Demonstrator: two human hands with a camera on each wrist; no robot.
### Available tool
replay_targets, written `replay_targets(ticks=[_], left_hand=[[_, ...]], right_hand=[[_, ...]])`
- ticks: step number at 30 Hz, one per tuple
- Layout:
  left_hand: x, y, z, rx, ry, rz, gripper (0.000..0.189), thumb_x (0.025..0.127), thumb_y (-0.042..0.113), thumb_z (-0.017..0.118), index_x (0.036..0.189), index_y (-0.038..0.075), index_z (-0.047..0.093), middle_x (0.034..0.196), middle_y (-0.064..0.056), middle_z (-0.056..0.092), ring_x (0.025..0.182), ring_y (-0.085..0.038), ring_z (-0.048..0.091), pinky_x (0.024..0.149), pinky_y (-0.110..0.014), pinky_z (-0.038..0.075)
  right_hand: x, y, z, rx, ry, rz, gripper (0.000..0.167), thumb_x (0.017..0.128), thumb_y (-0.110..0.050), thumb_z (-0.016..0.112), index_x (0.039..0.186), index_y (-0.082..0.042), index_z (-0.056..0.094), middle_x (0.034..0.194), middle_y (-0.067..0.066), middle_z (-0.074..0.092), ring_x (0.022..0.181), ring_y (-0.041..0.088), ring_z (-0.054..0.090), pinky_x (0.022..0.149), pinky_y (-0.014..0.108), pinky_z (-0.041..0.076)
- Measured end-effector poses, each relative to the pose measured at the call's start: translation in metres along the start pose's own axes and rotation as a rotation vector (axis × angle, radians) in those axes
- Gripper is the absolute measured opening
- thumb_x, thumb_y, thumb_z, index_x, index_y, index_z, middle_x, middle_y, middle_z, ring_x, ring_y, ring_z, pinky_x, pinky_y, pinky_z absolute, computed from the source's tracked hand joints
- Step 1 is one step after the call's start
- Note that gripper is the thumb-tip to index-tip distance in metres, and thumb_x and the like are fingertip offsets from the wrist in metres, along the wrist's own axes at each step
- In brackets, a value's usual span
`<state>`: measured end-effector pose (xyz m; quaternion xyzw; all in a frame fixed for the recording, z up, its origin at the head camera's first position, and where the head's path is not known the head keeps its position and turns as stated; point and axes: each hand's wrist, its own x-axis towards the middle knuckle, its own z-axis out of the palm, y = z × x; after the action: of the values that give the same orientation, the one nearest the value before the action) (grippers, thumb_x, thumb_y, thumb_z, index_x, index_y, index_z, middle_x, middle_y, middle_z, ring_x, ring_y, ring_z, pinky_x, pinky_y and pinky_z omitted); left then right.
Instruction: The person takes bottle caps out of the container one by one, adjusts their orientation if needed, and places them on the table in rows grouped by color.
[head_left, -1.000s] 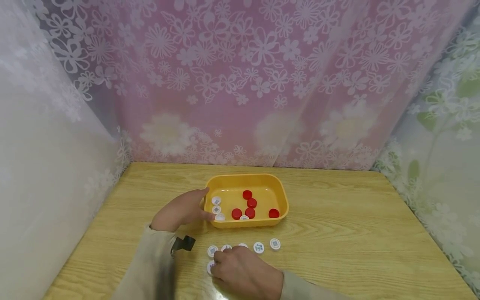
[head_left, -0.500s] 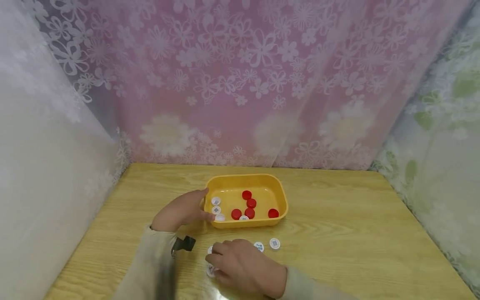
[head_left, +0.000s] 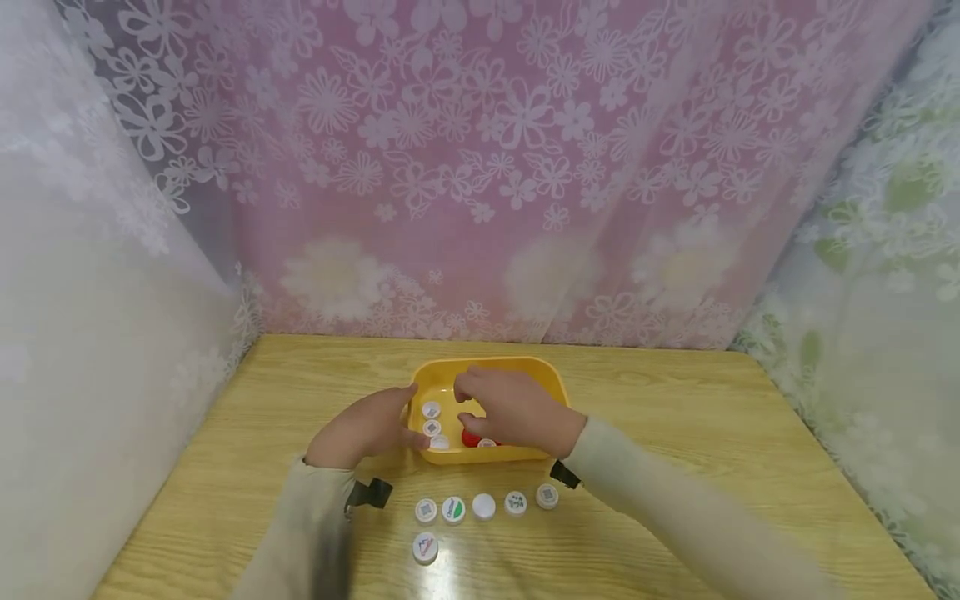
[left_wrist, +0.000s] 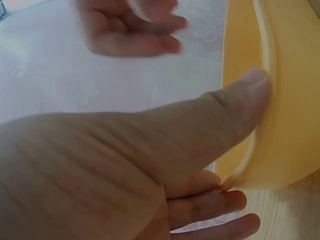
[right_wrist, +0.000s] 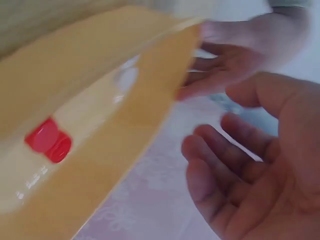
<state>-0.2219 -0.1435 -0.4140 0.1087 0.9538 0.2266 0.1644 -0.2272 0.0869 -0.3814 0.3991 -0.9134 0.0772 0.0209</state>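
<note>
My left hand (head_left: 363,431) grips the left end of a yellow plastic tray (head_left: 495,454), its thumb on the rim in the left wrist view. Above the tray hovers my right hand (head_left: 517,408), palm down; the right wrist view shows its fingers loosely bent with nothing between them. Inside the tray, several white bottle caps (head_left: 432,427) lie by the left end. A red bottle cap (head_left: 470,438) shows below the right hand, and two overlap in the right wrist view; the forearm and hand hide other contents.
In front of the tray, a row of white bottle caps (head_left: 483,507) lies on the wooden table (head_left: 660,417). A single white cap with a printed top (head_left: 425,547) sits nearer, below the row's left end. Floral curtains (head_left: 480,183) hang behind and at both sides.
My right hand has left the caps on the table and moved up and away to above the tray, uncovering the row. The left hand stays on the tray's left end.
</note>
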Motion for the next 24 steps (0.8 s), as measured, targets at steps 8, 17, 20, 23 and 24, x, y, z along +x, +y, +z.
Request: replay_targets(ticks=[8,17,20,23,24], left_hand=[[-0.001,-0.004,-0.001,0.024,-0.001,0.019,0.093,0.088,0.041,0.083,0.159,0.003,0.038,0.156,-0.015,0.049,0.145,-0.037,0.044,0.116,-0.055,0.039],[-0.004,0.000,-0.002,0.003,-0.018,0.010,0.093,0.088,0.042,0.083,0.161,0.006,0.036,0.158,-0.014,0.048,0.145,-0.036,0.044,0.116,-0.054,0.040],[-0.003,-0.001,-0.002,0.004,-0.011,0.017,0.091,0.089,0.041,0.082,0.160,0.006,0.037,0.156,-0.014,0.049,0.145,-0.035,0.045,0.116,-0.054,0.040],[-0.001,-0.002,-0.001,0.007,-0.001,0.028,0.091,0.089,0.040,0.082,0.160,0.005,0.037,0.156,-0.014,0.049,0.144,-0.036,0.045,0.116,-0.053,0.040],[-0.001,-0.003,-0.001,0.008,0.001,0.030,0.091,0.089,0.040,0.082,0.160,0.005,0.037,0.157,-0.014,0.049,0.145,-0.036,0.045,0.116,-0.053,0.040]], right_hand=[[0.046,0.001,0.034,-0.166,-0.301,0.030,0.031,0.093,-0.047,0.075,0.096,-0.017,0.073,0.070,-0.008,0.060,0.060,0.010,0.052,0.056,0.024,0.047],[0.067,-0.009,0.069,-0.158,-0.361,0.164,0.031,0.094,-0.047,0.073,0.095,-0.017,0.079,0.068,-0.007,0.060,0.063,0.012,0.057,0.069,0.028,0.056],[0.069,-0.013,0.067,-0.177,-0.372,0.155,0.026,0.095,-0.041,0.073,0.096,-0.016,0.078,0.068,-0.006,0.061,0.063,0.012,0.057,0.068,0.026,0.056],[0.070,-0.014,0.065,-0.197,-0.380,0.133,0.024,0.095,-0.039,0.074,0.100,-0.015,0.078,0.070,-0.006,0.062,0.065,0.012,0.057,0.071,0.025,0.057],[0.071,-0.014,0.065,-0.204,-0.382,0.126,0.024,0.095,-0.038,0.075,0.102,-0.016,0.078,0.072,-0.006,0.063,0.065,0.012,0.057,0.072,0.025,0.058]])
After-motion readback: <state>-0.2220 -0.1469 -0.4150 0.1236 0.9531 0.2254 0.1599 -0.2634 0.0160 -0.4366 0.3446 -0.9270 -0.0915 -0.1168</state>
